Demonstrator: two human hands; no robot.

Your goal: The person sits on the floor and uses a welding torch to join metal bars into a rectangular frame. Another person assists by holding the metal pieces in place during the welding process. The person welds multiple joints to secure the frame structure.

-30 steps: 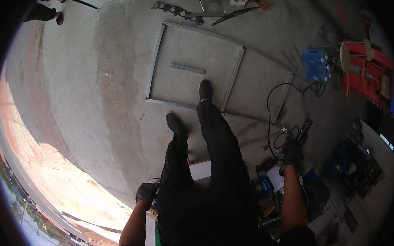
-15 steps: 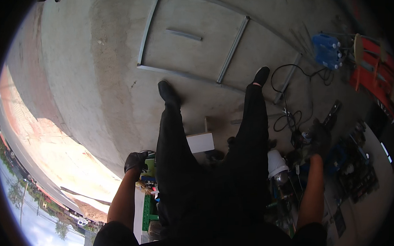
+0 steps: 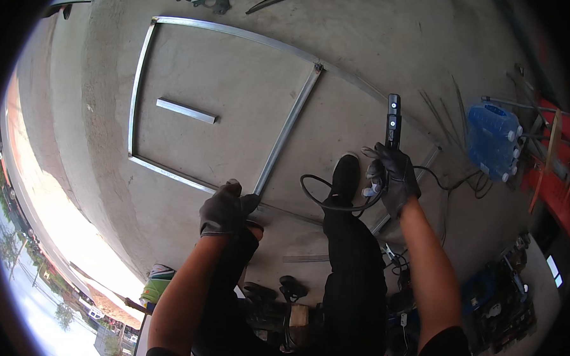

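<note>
On the concrete floor (image 3: 392,49): metal frame (image 3: 288,128), toward 12 o'clock.
Left hand (image 3: 223,208): gloved, fingers curled, near the frame's bottom corner; contact unclear.
Right hand (image 3: 392,176): gloved, fingers wrapped around black tool (image 3: 392,122), at 2 o'clock.

Gloved right hand (image 3: 392,177) grips black tool (image 3: 393,122); metal frame (image 3: 287,128) below.

A short metal bar (image 3: 187,111) lies on the concrete floor (image 3: 367,48). Blue water bottles (image 3: 494,140) sit beside red equipment (image 3: 555,180) near the floor's right edge.
</note>
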